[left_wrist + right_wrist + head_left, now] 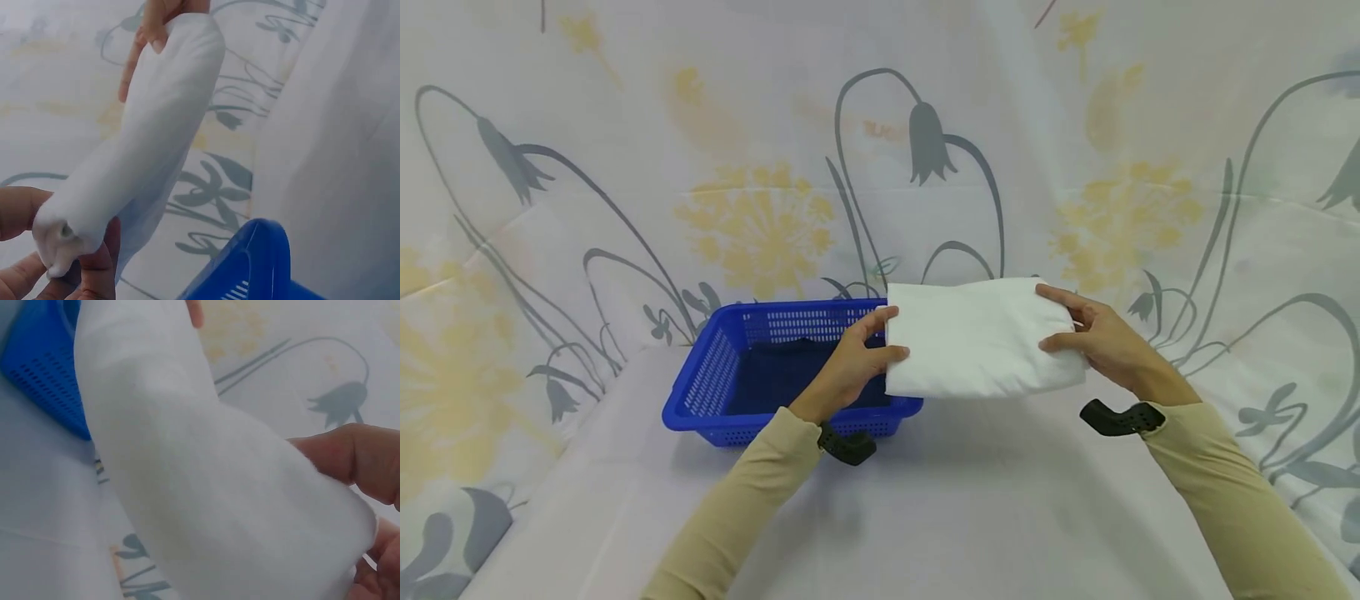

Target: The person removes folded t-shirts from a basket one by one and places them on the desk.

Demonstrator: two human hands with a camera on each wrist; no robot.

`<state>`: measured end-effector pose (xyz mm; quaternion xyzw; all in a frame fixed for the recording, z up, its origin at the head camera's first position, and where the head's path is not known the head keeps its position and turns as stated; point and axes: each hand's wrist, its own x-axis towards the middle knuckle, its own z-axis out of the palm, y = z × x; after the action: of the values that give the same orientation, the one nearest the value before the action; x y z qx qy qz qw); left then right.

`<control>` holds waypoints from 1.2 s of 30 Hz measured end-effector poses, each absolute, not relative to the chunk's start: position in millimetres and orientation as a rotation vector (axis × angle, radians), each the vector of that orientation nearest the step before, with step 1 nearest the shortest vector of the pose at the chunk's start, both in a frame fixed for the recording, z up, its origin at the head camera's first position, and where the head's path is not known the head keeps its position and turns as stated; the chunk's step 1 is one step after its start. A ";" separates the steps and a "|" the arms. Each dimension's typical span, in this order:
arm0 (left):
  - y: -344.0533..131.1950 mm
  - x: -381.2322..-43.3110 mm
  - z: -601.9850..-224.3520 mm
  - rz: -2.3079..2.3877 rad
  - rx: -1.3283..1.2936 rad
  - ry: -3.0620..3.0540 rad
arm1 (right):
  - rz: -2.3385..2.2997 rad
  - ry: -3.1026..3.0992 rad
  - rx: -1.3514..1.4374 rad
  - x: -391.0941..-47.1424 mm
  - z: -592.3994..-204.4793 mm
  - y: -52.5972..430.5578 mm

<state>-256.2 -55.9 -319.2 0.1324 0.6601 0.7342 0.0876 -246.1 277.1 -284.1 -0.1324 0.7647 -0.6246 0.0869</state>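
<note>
Both hands hold up a folded white cloth (977, 337), stretched level between them above the table. My left hand (857, 360) pinches its left end, thumb in front and fingers behind. At the opposite end, my right hand (1101, 337) grips with the thumb on the near face and a finger along the top edge. In the left wrist view the white cloth (150, 119) shows a rolled, layered end between the fingers. Behind the left hand stands a blue plastic basket (681, 408) with dark navy fabric (775, 375) lying inside, partly hidden by the hand and cloth.
The table (985, 517) is covered in a white sheet. A pale curtain (760, 108) printed with grey bell flowers and yellow blooms hangs behind. Black straps (1123, 418) circle both wrists over beige sleeves (1232, 492).
</note>
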 end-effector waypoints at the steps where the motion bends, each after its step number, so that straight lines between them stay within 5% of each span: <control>1: -52.2 -256.4 -319.8 2.190 0.390 1.961 | -1.864 2.277 -0.401 -246.0 -284.9 280.2; 36: 59.5 -265.6 -363.3 2.271 0.131 2.128 | -1.984 2.282 -0.307 -263.9 -329.1 351.3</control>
<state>-265.6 59.5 -363.3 0.0419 0.6831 0.7290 0.0130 -263.9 351.3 -329.1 -0.1007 0.7499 -0.6519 0.0508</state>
